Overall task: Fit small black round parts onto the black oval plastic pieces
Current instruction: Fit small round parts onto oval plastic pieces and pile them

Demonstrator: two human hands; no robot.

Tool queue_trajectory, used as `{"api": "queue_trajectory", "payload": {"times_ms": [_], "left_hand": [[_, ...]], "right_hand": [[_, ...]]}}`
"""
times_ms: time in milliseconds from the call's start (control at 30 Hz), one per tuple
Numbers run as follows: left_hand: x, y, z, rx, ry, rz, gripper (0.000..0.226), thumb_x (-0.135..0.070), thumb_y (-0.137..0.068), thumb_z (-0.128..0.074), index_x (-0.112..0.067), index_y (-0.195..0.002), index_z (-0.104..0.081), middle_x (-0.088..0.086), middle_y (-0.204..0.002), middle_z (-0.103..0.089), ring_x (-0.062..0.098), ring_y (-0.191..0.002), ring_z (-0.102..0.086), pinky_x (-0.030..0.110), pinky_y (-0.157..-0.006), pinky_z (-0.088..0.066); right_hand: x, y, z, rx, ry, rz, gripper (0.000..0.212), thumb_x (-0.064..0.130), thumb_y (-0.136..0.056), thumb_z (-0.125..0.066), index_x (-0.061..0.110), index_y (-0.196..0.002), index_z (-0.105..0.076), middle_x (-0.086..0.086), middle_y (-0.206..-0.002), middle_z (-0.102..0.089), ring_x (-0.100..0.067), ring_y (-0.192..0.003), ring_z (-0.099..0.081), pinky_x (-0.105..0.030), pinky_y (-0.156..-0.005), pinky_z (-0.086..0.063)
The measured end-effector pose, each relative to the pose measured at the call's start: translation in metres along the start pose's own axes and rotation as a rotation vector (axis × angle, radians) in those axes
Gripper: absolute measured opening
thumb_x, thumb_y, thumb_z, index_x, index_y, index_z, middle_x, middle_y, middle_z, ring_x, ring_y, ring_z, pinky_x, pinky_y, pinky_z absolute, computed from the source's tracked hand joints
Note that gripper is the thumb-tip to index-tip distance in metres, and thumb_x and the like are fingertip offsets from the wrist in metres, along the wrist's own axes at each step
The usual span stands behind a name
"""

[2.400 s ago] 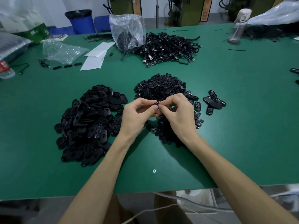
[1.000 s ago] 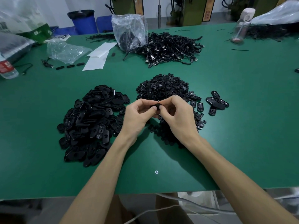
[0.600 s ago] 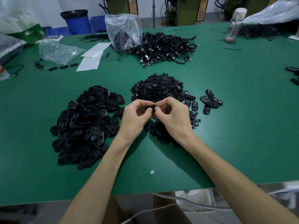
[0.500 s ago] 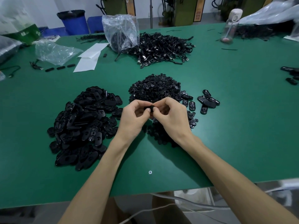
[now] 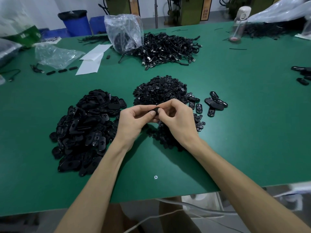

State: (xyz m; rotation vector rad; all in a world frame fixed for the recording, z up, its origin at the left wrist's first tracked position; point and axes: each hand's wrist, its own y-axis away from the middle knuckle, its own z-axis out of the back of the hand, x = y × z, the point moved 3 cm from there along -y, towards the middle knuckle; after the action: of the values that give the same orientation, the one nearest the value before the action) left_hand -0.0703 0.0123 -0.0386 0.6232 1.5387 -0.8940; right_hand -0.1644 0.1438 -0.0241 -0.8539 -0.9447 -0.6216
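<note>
Centre frame, my left hand (image 5: 134,120) and right hand (image 5: 176,118) both pinch one oval piece (image 5: 155,110); I seem to be pressing a hidden round part in. Next: firm seating, then the finished group (image 5: 216,103) at right.

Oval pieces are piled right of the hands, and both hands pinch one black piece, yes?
No. The head view shows the oval pieces piled left of the hands. The left hand and right hand do pinch one black piece together.
</note>
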Motion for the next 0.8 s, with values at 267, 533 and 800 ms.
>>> {"api": "queue_trajectory", "payload": {"times_ms": [267, 533, 800], "left_hand": [[0.0003, 0.0011, 0.0001, -0.011, 0.026, 0.007, 0.019, 0.001, -0.091, -0.074, -0.007, -0.108, -0.078, 0.013, -0.097, -0.080, 0.021, -0.081, -0.077, 0.025, -0.079, -0.060], [0.0008, 0.0009, -0.0005, -0.026, 0.018, 0.014, 0.021, 0.003, -0.091, -0.075, -0.001, -0.111, -0.076, 0.013, -0.095, -0.080, 0.020, -0.080, -0.078, 0.024, -0.077, -0.060], [0.0016, 0.0006, -0.0010, -0.027, 0.029, 0.029, 0.022, 0.001, -0.091, -0.074, 0.000, -0.114, -0.075, 0.014, -0.099, -0.080, 0.024, -0.086, -0.078, 0.026, -0.081, -0.061]], "right_hand": [[-0.0025, -0.0010, 0.0010, 0.008, -0.022, -0.021, 0.005, 0.014, -0.092, -0.070, 0.017, -0.095, -0.073, 0.005, -0.081, -0.074, -0.009, -0.075, -0.071, -0.023, -0.070, -0.057], [-0.0045, -0.0025, 0.0005, 0.000, -0.010, -0.017, 0.004, 0.015, -0.092, -0.071, 0.017, -0.094, -0.073, 0.007, -0.078, -0.073, -0.005, -0.071, -0.068, -0.015, -0.065, -0.051], [-0.0039, -0.0025, 0.0002, -0.012, 0.002, -0.007, 0.004, 0.013, -0.091, -0.071, 0.016, -0.093, -0.073, 0.009, -0.077, -0.071, -0.001, -0.069, -0.064, -0.011, -0.064, -0.047]]}}
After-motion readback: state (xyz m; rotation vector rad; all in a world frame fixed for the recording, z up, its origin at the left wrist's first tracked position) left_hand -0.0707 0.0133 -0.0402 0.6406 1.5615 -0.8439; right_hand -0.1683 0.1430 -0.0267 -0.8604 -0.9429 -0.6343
